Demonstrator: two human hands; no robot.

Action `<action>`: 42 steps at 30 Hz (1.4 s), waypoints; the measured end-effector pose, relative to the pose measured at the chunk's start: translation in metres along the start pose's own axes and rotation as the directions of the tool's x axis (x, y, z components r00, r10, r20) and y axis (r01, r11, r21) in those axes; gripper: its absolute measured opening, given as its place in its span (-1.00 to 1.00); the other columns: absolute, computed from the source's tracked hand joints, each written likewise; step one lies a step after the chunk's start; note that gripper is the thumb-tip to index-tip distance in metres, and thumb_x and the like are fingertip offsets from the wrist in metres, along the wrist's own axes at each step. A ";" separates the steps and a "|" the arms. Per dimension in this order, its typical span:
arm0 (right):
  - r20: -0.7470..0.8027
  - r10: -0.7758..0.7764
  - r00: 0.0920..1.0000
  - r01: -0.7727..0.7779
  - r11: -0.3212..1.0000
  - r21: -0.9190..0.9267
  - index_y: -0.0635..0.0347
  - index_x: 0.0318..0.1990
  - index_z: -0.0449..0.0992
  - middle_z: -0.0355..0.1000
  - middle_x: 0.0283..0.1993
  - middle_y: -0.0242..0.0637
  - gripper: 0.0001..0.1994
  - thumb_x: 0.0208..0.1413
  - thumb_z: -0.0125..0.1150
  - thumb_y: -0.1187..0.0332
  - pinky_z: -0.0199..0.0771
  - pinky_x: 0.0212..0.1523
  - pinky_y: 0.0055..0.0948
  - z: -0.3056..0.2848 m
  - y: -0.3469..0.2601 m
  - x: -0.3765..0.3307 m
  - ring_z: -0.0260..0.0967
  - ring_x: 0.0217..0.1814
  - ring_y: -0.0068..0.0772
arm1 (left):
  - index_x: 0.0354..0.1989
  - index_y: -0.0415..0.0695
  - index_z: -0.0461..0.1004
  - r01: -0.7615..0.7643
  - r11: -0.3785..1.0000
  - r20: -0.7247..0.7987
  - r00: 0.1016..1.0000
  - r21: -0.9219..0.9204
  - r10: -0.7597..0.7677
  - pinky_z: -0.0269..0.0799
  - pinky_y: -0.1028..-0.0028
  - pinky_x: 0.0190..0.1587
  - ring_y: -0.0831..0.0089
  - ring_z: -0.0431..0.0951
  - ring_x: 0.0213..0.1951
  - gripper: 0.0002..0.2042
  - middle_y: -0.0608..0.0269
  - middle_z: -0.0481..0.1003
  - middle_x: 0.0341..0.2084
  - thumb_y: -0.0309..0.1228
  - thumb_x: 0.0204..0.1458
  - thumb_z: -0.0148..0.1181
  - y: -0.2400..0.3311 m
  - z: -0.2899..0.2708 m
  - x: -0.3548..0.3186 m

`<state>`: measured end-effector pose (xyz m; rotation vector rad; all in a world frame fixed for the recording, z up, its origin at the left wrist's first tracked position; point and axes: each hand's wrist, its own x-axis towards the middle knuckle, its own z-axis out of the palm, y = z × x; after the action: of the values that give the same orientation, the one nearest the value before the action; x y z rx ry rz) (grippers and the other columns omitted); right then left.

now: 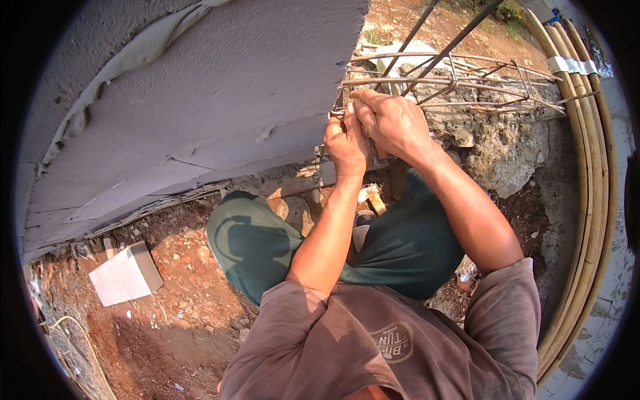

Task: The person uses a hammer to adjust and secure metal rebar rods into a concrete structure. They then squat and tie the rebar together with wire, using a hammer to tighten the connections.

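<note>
Beside the edge of the grey plastered wall (220, 87), my two hands meet at the near end of a rebar cage (493, 83). My left hand (348, 150) is raised with fingers closed around a short dark steel bar end (338, 113). Over and against its fingertips lies my right hand (399, 125), fingers curled in. Whatever the right fingers grip is hidden behind the knuckles. Thin horizontal bars of the cage pass just beyond both hands, and two darker steel rods (427, 63) slant up and away from them.
Rough broken concrete (507, 147) lies under the cage. Tall bamboo poles (590, 200), bound with a white strip, curve along the right. On the reddish soil (180, 287) at left sits a pale block (127, 273). A thin cable (87, 340) runs at lower left.
</note>
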<state>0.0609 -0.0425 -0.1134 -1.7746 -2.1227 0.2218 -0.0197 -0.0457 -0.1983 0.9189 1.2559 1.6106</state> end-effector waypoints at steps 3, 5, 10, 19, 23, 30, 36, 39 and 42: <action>0.005 0.001 1.000 -0.001 1.000 0.006 0.20 -0.13 0.52 0.50 -0.33 -0.02 -0.69 0.06 0.00 0.24 0.47 -0.30 -0.10 -0.002 -0.002 0.000 0.47 -0.35 0.03 | -0.66 -0.25 0.29 0.054 0.997 -0.037 0.998 0.059 -0.051 0.21 0.46 -0.61 0.64 0.23 -0.61 -0.60 0.33 0.34 -0.77 -0.25 0.14 0.12 0.000 0.002 0.001; -0.023 -0.019 1.000 0.020 1.000 0.023 0.23 -0.13 0.52 0.51 -0.34 -0.02 -0.68 0.06 0.00 0.24 0.47 -0.29 -0.10 -0.001 -0.002 -0.002 0.47 -0.34 0.03 | -0.68 -0.26 0.28 0.094 0.993 -0.038 0.995 0.072 -0.091 0.20 0.44 -0.61 0.63 0.22 -0.61 -0.59 0.32 0.33 -0.78 -0.25 0.14 0.13 0.001 0.002 0.001; 0.137 0.085 0.987 -0.071 0.992 -0.101 0.24 -0.13 0.52 0.50 -0.33 0.03 -0.68 0.07 -0.02 0.24 0.46 -0.27 -0.11 -0.012 -0.013 0.005 0.47 -0.32 0.05 | -0.69 -0.28 0.29 0.028 0.993 -0.063 0.998 0.112 -0.021 0.20 0.42 -0.61 0.61 0.21 -0.64 -0.58 0.34 0.31 -0.80 -0.25 0.12 0.15 -0.002 0.002 0.003; 0.060 0.062 0.996 -0.067 0.994 0.087 0.22 -0.12 0.53 0.50 -0.19 -0.05 -0.66 0.06 -0.05 0.26 0.44 -0.13 -0.13 -0.003 -0.003 -0.002 0.45 -0.17 0.01 | -0.63 -0.27 0.33 0.172 0.984 -0.041 0.985 0.050 -0.170 0.22 0.48 -0.59 0.65 0.24 -0.62 -0.62 0.32 0.35 -0.76 -0.25 0.14 0.13 0.003 0.002 0.001; 0.241 0.028 0.970 -0.036 0.999 0.030 0.19 -0.10 0.53 0.52 -0.25 -0.09 -0.65 0.09 -0.12 0.28 0.46 -0.14 -0.16 -0.012 -0.001 0.006 0.47 -0.21 -0.02 | -0.53 -0.32 0.38 0.255 0.963 0.008 0.967 0.086 -0.256 0.30 0.40 -0.55 0.49 0.36 -0.66 -0.59 0.19 0.42 -0.73 -0.17 0.16 0.06 0.003 -0.002 0.001; 0.442 -0.086 0.893 0.139 0.986 -0.088 -0.02 0.10 0.43 0.51 -0.14 -0.16 -0.62 0.16 -0.15 0.22 0.45 -0.05 -0.22 -0.017 0.010 0.019 0.47 -0.09 -0.17 | -0.05 -0.28 0.40 0.229 0.968 0.140 0.960 0.107 -0.243 0.31 0.58 -0.50 0.62 0.45 -0.57 -0.54 0.24 0.51 -0.53 -0.07 0.21 -0.08 -0.027 -0.025 -0.016; 0.502 -0.001 0.865 0.103 0.979 -0.176 -0.02 0.12 0.40 0.45 0.01 -0.22 -0.63 0.22 -0.17 0.19 0.35 0.10 -0.26 -0.023 -0.003 0.023 0.39 0.06 -0.19 | -0.05 -0.25 0.39 0.215 0.976 0.223 0.953 -0.027 -0.204 0.36 0.55 -0.47 0.63 0.42 -0.55 -0.63 0.30 0.48 -0.49 -0.16 0.22 -0.04 -0.017 -0.016 -0.012; 0.499 -0.022 0.866 0.125 0.977 -0.174 -0.01 0.10 0.41 0.45 0.01 -0.23 -0.64 0.23 -0.17 0.20 0.36 0.09 -0.25 -0.020 0.000 0.023 0.39 0.06 -0.19 | -0.18 -0.25 0.43 0.090 0.995 0.164 0.983 -0.036 -0.083 0.30 0.58 -0.50 0.62 0.46 -0.56 -0.69 0.31 0.51 -0.52 -0.21 0.23 -0.05 -0.029 -0.016 -0.011; 0.489 -0.030 0.872 0.134 0.975 -0.179 0.01 0.07 0.44 0.45 0.01 -0.24 -0.65 0.22 -0.15 0.21 0.39 0.06 -0.25 -0.019 0.000 0.020 0.40 0.04 -0.18 | -0.21 -0.27 0.45 0.018 0.996 0.227 0.973 0.085 -0.037 0.31 0.57 -0.55 0.61 0.43 -0.61 -0.72 0.27 0.51 -0.53 -0.27 0.23 -0.06 -0.020 -0.027 -0.015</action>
<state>0.0647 -0.0249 -0.0926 -1.8878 -2.6530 0.4832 -0.0355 -0.0660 -0.2241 1.1005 1.1748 1.3951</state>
